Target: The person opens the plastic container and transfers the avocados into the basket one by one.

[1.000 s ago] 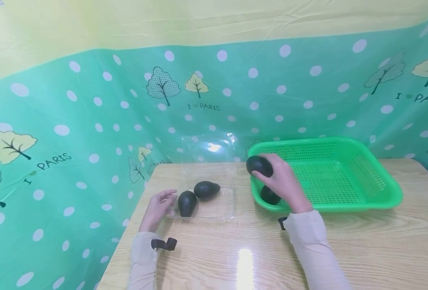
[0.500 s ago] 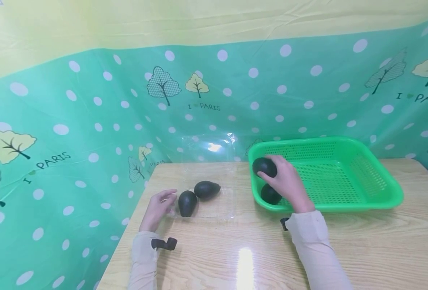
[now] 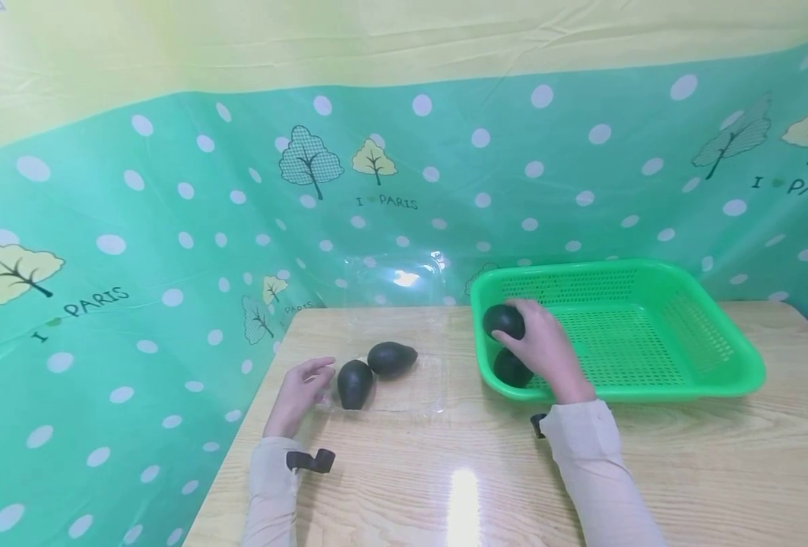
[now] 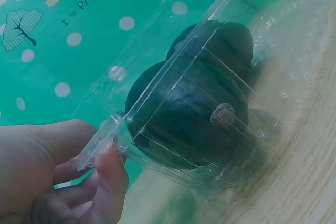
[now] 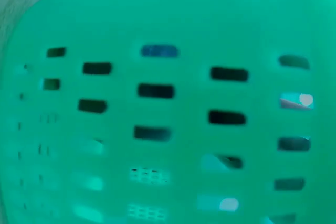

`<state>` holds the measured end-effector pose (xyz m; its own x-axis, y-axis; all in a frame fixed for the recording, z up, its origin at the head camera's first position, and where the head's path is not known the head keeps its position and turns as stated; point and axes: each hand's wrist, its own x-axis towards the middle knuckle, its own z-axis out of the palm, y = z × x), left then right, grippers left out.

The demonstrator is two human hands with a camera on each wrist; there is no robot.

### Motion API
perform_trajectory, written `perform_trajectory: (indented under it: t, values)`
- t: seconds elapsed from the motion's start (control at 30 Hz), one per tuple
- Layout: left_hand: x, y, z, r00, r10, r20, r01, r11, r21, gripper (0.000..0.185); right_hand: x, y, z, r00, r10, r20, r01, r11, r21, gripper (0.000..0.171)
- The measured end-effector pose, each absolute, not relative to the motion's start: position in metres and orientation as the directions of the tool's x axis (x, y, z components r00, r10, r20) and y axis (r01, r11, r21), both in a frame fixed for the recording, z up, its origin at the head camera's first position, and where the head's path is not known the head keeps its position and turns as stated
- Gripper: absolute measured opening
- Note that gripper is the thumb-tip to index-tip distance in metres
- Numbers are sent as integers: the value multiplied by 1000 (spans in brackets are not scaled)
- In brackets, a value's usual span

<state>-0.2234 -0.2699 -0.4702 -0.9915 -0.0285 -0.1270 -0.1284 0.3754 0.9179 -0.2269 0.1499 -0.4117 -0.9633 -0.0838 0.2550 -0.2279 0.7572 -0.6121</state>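
My right hand (image 3: 543,346) grips a dark avocado (image 3: 502,322) inside the left end of the green basket (image 3: 742,372). Just in front of it, a second avocado (image 3: 511,369) lies in the basket, partly covered by the hand. Two more avocados (image 3: 354,384) (image 3: 391,358) sit side by side in a clear plastic clamshell box (image 3: 431,391). At that box's left edge is my left hand (image 3: 299,396); in the left wrist view its thumb and fingers pinch the clear rim (image 4: 107,135). Only the basket's slotted wall (image 5: 184,30) shows in the right wrist view.
The box's transparent lid (image 3: 393,292) stands raised at the back, near the green dotted curtain (image 3: 390,159). Both things rest on a wood-grain table (image 3: 404,463). A black wrist mount (image 3: 311,460) is strapped to the left sleeve.
My right hand has brought its avocado a little to the right and lower into the basket. The left hand stays at the box's edge.
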Motion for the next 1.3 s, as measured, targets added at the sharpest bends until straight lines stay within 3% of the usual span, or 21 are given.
perform_trajectory:
  t: [0.5, 1.3]
  values:
    - [-223, -269, -471, -991, -38, -128, -133, 364, 922, 39, -229, 152, -421, -961, -116, 252, -247, 774, -583, 55]
    - [-224, -269, -471, -990, -35, -135, -137, 387, 912, 40, -231, 153, -432, -972, -186, 147, -236, 804, -545, 51]
